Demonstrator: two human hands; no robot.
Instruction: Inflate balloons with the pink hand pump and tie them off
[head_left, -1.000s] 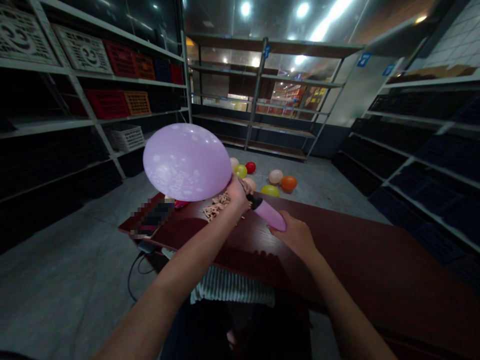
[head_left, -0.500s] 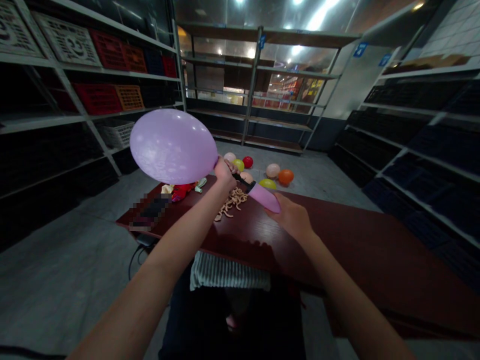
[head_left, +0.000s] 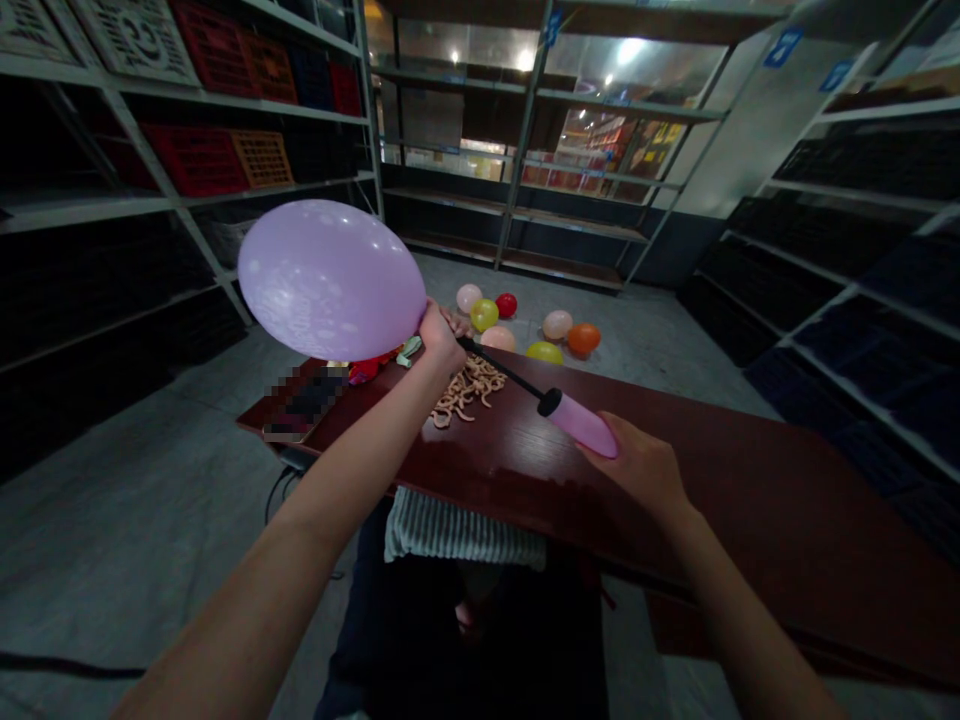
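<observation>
A large, inflated purple balloon (head_left: pixel 330 280) is at the left, its neck pinched in my left hand (head_left: pixel 442 338) together with the tip of a hand pump. My right hand (head_left: pixel 637 458) is wrapped round the far end of the pump's pink body (head_left: pixel 585 424). Between my hands the pump's black rod shows, pulled well out. Beneath them a pile of tan uninflated balloons (head_left: pixel 466 392) lies on the dark red table (head_left: pixel 540 450). Red and other coloured limp balloons (head_left: pixel 365 371) lie farther left, partly behind the purple one.
A blurred dark flat object (head_left: pixel 307 402) lies at the table's left end. On the floor beyond are several inflated balloons, among them an orange one (head_left: pixel 583 339) and a red one (head_left: pixel 506 305). Shelves with crates (head_left: pixel 195 160) stand left; more racks stand behind and right.
My right hand has moved right and toward me with the pink pump body, so more black rod shows. My left hand still holds the balloon's neck. The view has tilted down a little.
</observation>
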